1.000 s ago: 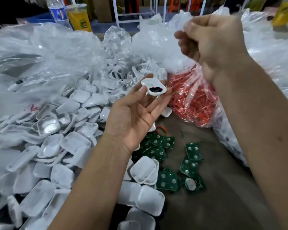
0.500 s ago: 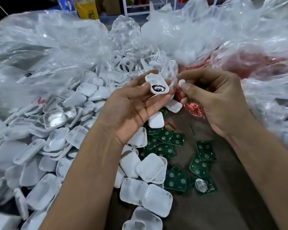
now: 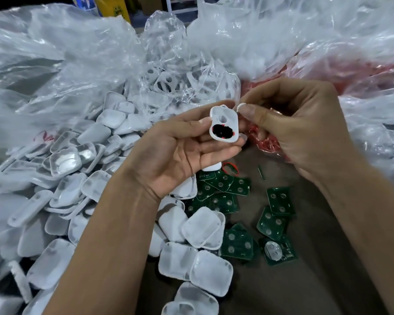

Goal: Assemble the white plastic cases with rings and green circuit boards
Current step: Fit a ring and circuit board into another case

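Closer now, right hand (image 3: pixel 305 130) pinches a white ring (image 3: pixel 241 107) beside the left hand's (image 3: pixel 178 155) gripped case (image 3: pixel 224 126).

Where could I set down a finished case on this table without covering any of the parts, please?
The bare brown table lies right of and below the green circuit boards, beside the right forearm. A smaller bare strip sits between the boards around the loose pin. The left half is crowded with piled white cases, and plastic bags fill the far side.
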Demonstrator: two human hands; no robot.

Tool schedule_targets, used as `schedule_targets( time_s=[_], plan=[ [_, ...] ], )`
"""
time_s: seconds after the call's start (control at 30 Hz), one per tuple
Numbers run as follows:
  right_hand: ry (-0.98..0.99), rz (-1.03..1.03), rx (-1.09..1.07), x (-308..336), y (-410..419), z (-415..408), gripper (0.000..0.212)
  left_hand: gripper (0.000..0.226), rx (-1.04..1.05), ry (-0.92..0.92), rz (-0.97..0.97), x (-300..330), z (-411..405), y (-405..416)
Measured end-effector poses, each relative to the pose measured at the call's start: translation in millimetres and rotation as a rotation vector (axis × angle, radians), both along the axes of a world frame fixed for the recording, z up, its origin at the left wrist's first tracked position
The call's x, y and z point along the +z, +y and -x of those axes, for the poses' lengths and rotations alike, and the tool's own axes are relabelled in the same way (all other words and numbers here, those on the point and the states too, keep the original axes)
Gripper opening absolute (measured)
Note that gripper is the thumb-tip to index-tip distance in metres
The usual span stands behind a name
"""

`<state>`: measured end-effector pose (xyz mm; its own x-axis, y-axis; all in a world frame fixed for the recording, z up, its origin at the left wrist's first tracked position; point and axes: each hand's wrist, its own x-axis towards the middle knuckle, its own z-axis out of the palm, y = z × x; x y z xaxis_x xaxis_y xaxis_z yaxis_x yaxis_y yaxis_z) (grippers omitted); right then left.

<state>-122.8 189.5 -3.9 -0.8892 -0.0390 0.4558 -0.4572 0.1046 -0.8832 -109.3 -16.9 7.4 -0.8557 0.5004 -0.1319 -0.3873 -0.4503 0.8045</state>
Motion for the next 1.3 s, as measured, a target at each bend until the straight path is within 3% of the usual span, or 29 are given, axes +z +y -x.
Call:
schedule_targets(
  time_s=[0.47, 0.83, 1.3],
  plan=[
    [0.074, -0.419, -0.060, 11, -6, -8, 0.010, 0.044, -0.005, -0.008, 0.059, -2, -1, 3],
    [0.079, -0.440, -0.063, 11, -6, -9, 0.012, 0.046, -0.002, -0.004, 0.081, -2, -1, 4],
    [0.050, -0.259, -0.083, 3, -10, -9, 0.013, 0.042, -0.006, -0.010, 0.046, -7, 1, 3]
  ],
)
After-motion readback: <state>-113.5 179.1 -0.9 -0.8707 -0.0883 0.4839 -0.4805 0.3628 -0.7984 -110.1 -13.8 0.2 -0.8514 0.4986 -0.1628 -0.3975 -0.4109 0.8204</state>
